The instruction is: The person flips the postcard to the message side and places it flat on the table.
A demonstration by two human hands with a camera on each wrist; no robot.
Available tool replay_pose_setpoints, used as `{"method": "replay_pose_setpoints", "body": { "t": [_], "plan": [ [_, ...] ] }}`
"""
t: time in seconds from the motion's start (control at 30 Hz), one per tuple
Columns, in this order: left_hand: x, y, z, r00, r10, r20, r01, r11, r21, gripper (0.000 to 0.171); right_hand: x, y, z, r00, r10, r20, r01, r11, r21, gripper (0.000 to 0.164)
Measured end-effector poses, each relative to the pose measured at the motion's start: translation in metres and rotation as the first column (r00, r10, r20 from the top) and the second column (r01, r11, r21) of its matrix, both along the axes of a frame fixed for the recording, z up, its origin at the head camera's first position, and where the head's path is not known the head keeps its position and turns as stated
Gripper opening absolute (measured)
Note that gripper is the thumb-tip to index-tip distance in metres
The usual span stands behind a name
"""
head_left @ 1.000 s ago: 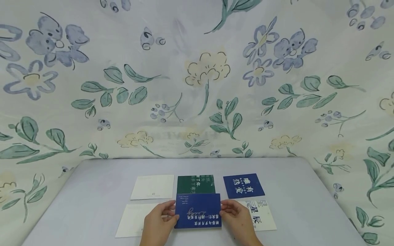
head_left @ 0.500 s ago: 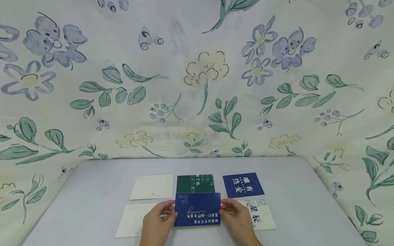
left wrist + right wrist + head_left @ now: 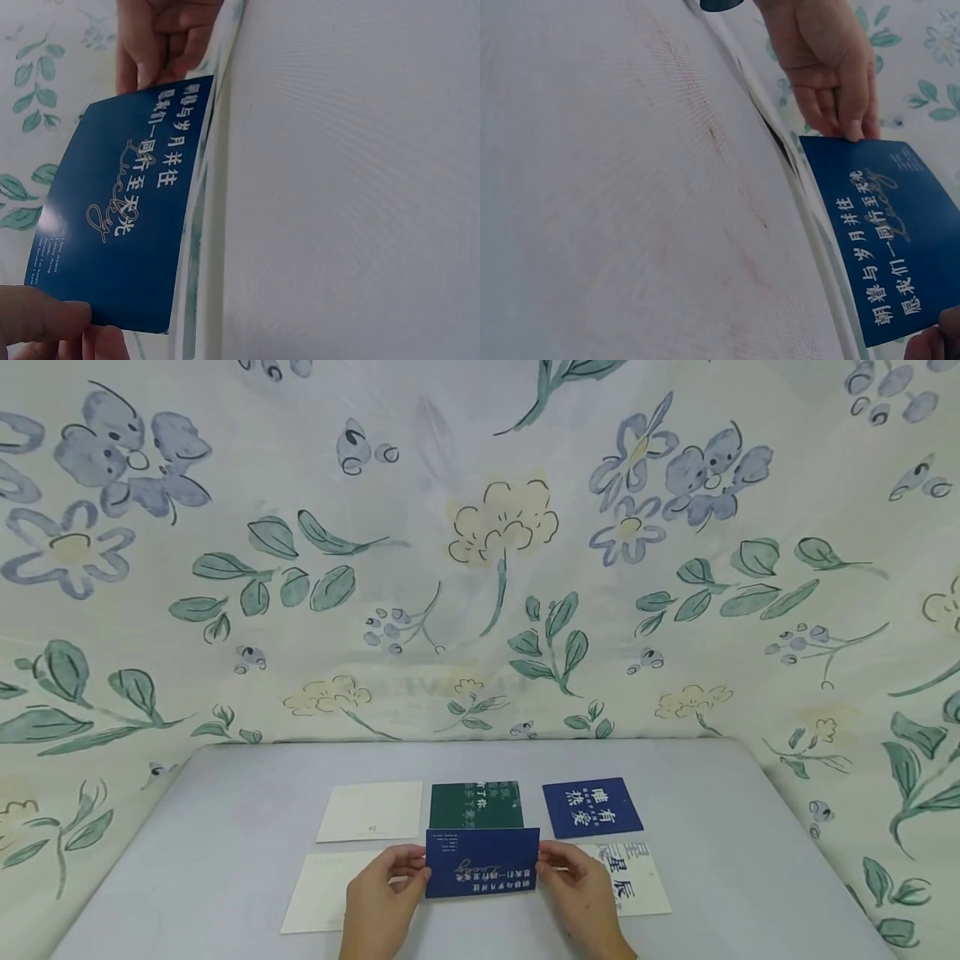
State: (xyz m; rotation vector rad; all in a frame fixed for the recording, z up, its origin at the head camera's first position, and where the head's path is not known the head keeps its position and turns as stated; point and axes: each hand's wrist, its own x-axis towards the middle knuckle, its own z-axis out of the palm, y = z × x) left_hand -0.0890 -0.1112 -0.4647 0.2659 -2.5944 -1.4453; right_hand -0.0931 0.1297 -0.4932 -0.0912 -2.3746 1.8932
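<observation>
A blue card (image 3: 482, 862) with white lettering and a gold script word is held up between both hands. My left hand (image 3: 385, 897) pinches its left edge between thumb and fingers, and my right hand (image 3: 585, 897) pinches the right edge the same way. In the head view the card covers the lower edge of a green card (image 3: 476, 806) lying behind it. The left wrist view shows the blue card (image 3: 124, 206) tilted with a glint on it. Its lettered face also shows in the right wrist view, where the blue card (image 3: 889, 232) spans both hands.
On the pale table (image 3: 187, 852) lie a white card (image 3: 370, 812) at back left, another white card (image 3: 318, 893) partly behind my left hand, a blue card (image 3: 593, 808) at back right and a white card with blue characters (image 3: 641, 881). A floral cloth (image 3: 480, 568) hangs behind.
The held blue card has tilted, so its face looks shorter in the head view, and its lower edge has risen. Both hands keep their hold; the cards on the table stay in place.
</observation>
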Motion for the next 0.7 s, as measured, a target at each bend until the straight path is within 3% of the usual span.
{"method": "replay_pose_setpoints", "body": {
  "t": [0.43, 0.7],
  "plan": [
    [0.0001, 0.0014, -0.0015, 0.999, 0.044, -0.014, -0.044, 0.999, 0.023, 0.019, 0.0009, -0.0019, 0.0008, 1.000, -0.009, -0.010, 0.009, 1.000, 0.018, 0.022],
    [0.0005, 0.0025, -0.0014, 0.998, 0.039, -0.043, -0.037, 0.999, 0.038, 0.019, 0.0007, -0.0023, 0.0025, 1.000, -0.014, -0.023, 0.015, 1.000, 0.027, 0.021]
  ]
}}
